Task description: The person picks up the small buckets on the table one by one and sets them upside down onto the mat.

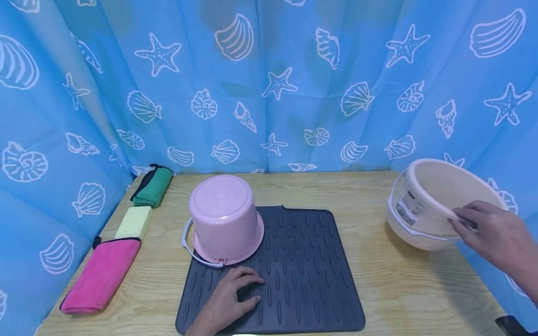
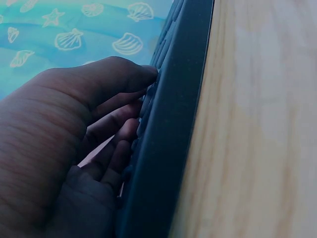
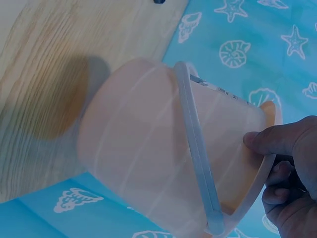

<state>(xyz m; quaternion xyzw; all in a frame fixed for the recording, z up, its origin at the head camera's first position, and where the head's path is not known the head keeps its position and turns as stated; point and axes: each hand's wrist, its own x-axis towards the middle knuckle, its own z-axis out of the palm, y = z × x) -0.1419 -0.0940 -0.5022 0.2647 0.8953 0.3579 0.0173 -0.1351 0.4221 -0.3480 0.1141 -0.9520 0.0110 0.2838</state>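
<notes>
At the right, my right hand (image 1: 498,233) pinches the rim of a whitish plastic bucket (image 1: 433,219), thumb on the outer wall and fingers at the inside. The bucket is tilted, with its mouth toward the upper right. In the right wrist view its base hangs above the table, apart from its shadow, and its carrying handle (image 3: 200,153) lies across the wall. My left hand (image 1: 231,296) rests on a black ridged mat (image 1: 302,270), fingers loosely bent, fingertips on the ridges, holding nothing. Just beyond it, a pink bucket (image 1: 222,219) stands upside down over the mat's far left corner.
Along the table's left side lie a folded green cloth (image 1: 155,186), a pale yellow sponge (image 1: 134,222) and a folded pink cloth (image 1: 102,275). A blue curtain (image 1: 260,84) with white shells encloses the wooden table (image 1: 403,289). A dark object (image 1: 510,325) shows at the lower right.
</notes>
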